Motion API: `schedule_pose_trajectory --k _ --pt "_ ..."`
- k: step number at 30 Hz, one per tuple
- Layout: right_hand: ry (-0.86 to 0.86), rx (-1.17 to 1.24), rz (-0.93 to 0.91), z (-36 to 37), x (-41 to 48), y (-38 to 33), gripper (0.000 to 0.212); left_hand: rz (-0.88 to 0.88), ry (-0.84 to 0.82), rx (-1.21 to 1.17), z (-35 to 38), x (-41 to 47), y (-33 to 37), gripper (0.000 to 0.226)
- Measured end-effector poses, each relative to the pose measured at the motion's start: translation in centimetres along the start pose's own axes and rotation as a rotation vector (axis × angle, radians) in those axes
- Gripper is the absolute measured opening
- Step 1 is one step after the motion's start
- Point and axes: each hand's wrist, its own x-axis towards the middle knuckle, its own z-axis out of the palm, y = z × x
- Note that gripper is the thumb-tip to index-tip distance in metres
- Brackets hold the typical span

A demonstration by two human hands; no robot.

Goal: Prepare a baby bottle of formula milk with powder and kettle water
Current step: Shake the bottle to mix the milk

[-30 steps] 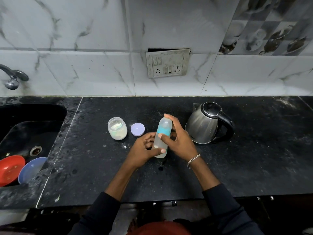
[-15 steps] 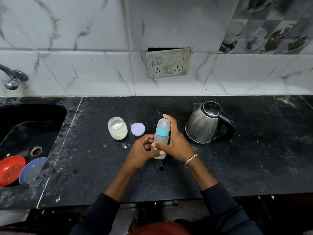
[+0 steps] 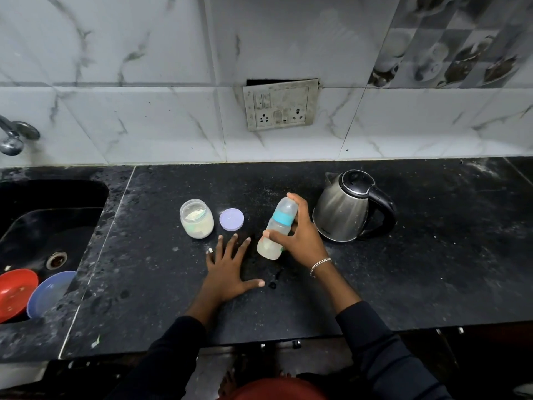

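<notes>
A moment ago both hands were around the small translucent plastic baby bottle with the turquoise collar and clear cap (image 3: 277,230). Now only the right hand (image 3: 300,238) has it. The thumb lies across the lower body of the bottle and the other fingers wrap behind the collar and the cap, so this hand is closed around it. The bottle leans with its top away from the person; whether its base touches the black speckled stone tabletop (image 3: 432,269) cannot be told.

The left hand (image 3: 227,267) has let go. It lies flat on the tabletop just left of the bottle, palm down, fingers spread wide, and it holds nothing.

The bottle is closed with its cap on, and a pale, cloudy liquid shows in its lower part. This suggests that powder and water are already inside, and that the person is at the step of mixing or of setting the finished bottle down. The release by the left hand probably means that tightening or steadying is finished.

The round clear plastic jar with pale powder inside (image 3: 197,218) stands open, left of the hands. Its flat lilac round lid (image 3: 231,219) lies just beside it on the tabletop, apart from it. Closing this jar is likely one step left. The stainless steel electric kettle with a black handle and lid (image 3: 350,206) stands near the right hand, untouched.
</notes>
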Motion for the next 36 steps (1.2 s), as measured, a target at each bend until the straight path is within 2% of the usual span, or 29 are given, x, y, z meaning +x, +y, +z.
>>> schedule_pose_trajectory --k 3,6,7,10,11,14,15,17,18,21,22,24,25,28,29,31,32,35,36 --pt "0.004 0.032 0.018 0.1 -0.1 0.3 0.096 -0.074 -0.112 0.079 1.3 0.4 -1.1 0.128" --pt "0.009 0.063 0.028 -0.3 -0.1 0.2 0.096 -0.096 -0.151 0.110 1.5 0.6 -1.5 0.126" --pt "0.042 0.119 0.040 -0.5 0.0 0.2 0.094 -0.096 -0.154 0.110 1.5 0.6 -1.6 0.126" --pt "0.307 0.379 0.144 -0.6 0.0 0.2 0.082 -0.086 -0.156 0.113 1.6 0.7 -1.7 0.125" --pt "0.318 0.421 0.184 -0.4 -0.1 0.1 0.080 -0.086 -0.162 0.115 1.7 0.7 -1.7 0.126" --pt "-0.006 0.361 0.176 0.5 -0.7 0.6 0.079 -0.094 -0.171 0.124 1.9 0.9 -1.8 0.128" --pt "-0.009 0.409 0.203 0.6 -0.7 0.6 0.077 -0.092 -0.173 0.123 1.9 1.0 -1.8 0.128" --pt "0.183 0.575 0.296 0.7 -0.6 0.9 0.066 -0.091 -0.180 0.106 1.9 1.0 -1.9 0.127" --pt "0.214 0.632 0.318 0.8 -0.7 0.8 0.063 -0.094 -0.181 0.102 2.0 1.1 -1.9 0.127" --pt "-0.051 0.572 0.296 1.5 -1.2 0.5 0.071 -0.098 -0.190 0.114 2.1 1.1 -1.9 0.129" --pt "-0.032 0.586 0.294 1.5 -1.2 0.5 0.071 -0.095 -0.186 0.112 2.1 1.2 -1.9 0.128" --pt "0.154 0.721 0.335 1.1 -1.0 0.6 0.062 -0.091 -0.183 0.105 2.1 1.2 -1.9 0.127" --pt "0.180 0.746 0.335 1.0 -0.9 0.6 0.061 -0.092 -0.177 0.106 2.2 1.1 -1.8 0.127" --pt "-0.056 0.619 0.297 1.3 -1.4 0.1 0.076 -0.103 -0.180 0.118 2.3 0.8 -2.0 0.129" --pt "-0.038 0.616 0.294 1.4 -1.4 0.2 0.075 -0.099 -0.171 0.118 2.2 0.9 -2.0 0.128" --pt "0.132 0.707 0.331 1.1 -1.1 0.6 0.067 -0.090 -0.163 0.114 2.1 0.9 -1.8 0.125" --pt "0.155 0.724 0.335 0.9 -1.0 0.5 0.065 -0.091 -0.154 0.113 2.1 0.8 -1.7 0.124" --pt "-0.048 0.604 0.286 0.9 -1.3 0.1 0.071 -0.085 -0.111 0.131 2.3 0.5 -1.7 0.122" --pt "-0.020 0.607 0.288 0.9 -1.3 0.2 0.070 -0.081 -0.095 0.132 2.4 0.4 -1.8 0.121"
